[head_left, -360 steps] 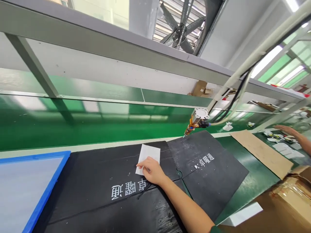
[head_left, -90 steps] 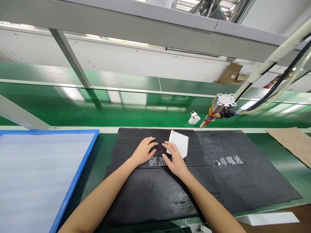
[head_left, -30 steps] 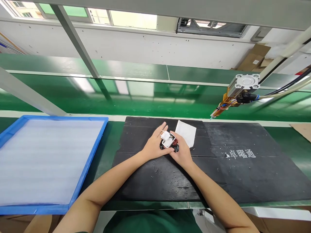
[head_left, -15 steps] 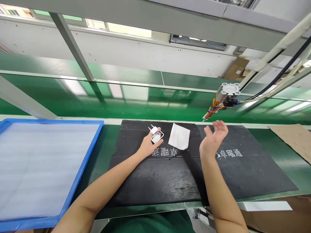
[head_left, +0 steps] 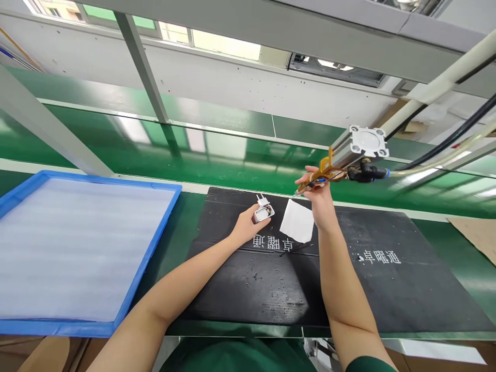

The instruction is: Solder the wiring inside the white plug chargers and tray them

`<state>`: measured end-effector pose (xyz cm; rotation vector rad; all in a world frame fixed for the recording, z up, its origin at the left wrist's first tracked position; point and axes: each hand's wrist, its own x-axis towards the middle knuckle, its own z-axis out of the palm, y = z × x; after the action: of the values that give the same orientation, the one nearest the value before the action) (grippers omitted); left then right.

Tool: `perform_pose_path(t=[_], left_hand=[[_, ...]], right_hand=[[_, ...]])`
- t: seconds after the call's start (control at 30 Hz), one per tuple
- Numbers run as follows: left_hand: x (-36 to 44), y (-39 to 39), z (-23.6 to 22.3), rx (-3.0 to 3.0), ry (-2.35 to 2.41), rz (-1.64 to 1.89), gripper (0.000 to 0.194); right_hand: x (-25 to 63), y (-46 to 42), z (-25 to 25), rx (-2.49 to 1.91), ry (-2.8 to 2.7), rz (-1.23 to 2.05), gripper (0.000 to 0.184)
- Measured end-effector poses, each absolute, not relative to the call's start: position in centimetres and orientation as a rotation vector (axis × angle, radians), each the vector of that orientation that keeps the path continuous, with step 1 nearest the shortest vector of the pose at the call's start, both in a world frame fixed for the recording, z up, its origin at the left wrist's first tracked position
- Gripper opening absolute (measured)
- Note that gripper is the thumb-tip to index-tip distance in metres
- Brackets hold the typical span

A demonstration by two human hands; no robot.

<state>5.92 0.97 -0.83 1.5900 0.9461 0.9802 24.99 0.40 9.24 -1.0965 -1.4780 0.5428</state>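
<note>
My left hand (head_left: pixel 248 226) is closed around a small white plug housing (head_left: pixel 264 211) with two metal prongs, held just above the black mat (head_left: pixel 387 289). My right hand (head_left: pixel 318 194) is raised and grips the orange nozzle end of the hanging dispenser tool (head_left: pixel 329 171), whose silver cylinder (head_left: pixel 360 144) trails hoses to the right. A white paper sheet (head_left: pixel 297 226) lies on the mat between my two hands.
A blue-framed tray with white foam lining (head_left: pixel 77 248) sits at the left. The green conveyor belt (head_left: pixel 194 160) runs behind the mat under grey frame bars. A brown cardboard sheet (head_left: pixel 475 240) lies at the far right.
My right hand rose from open above the mat and took hold of the dispenser nozzle. My left hand keeps the plug housing, shifted slightly right.
</note>
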Motion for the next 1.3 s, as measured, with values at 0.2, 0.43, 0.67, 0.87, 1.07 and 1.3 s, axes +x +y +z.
perform_pose_path(t=[0.2,0.43,0.67,0.87,1.07,1.3], left_hand=[[5.7,1.2,-0.5,1.605,1.027,1.002,0.036],[5.8,0.9,0.1,1.617,0.993,1.048,0.033],[5.7,0.7,0.4,1.615,0.956,1.086,0.032],[5.6,0.6,0.4,1.616,0.951,1.08,0.031],[5.6,0.5,0.3,1.601,0.964,1.052,0.034],[5.7,1.0,-0.3,1.725,1.167,0.951,0.032]], right_hand=[[19.6,-1.5,10.0,-0.925,-1.692,0.563,0.055],[19.0,-2.1,9.5,-0.752,-1.577,0.69,0.047],[18.9,-2.3,9.5,-0.805,-1.549,0.683,0.05],[18.9,-2.3,9.3,-0.816,-1.516,0.687,0.037],[19.0,-2.4,9.4,-0.789,-1.531,0.708,0.048],[19.0,-2.8,9.5,-0.722,-1.536,0.771,0.055]])
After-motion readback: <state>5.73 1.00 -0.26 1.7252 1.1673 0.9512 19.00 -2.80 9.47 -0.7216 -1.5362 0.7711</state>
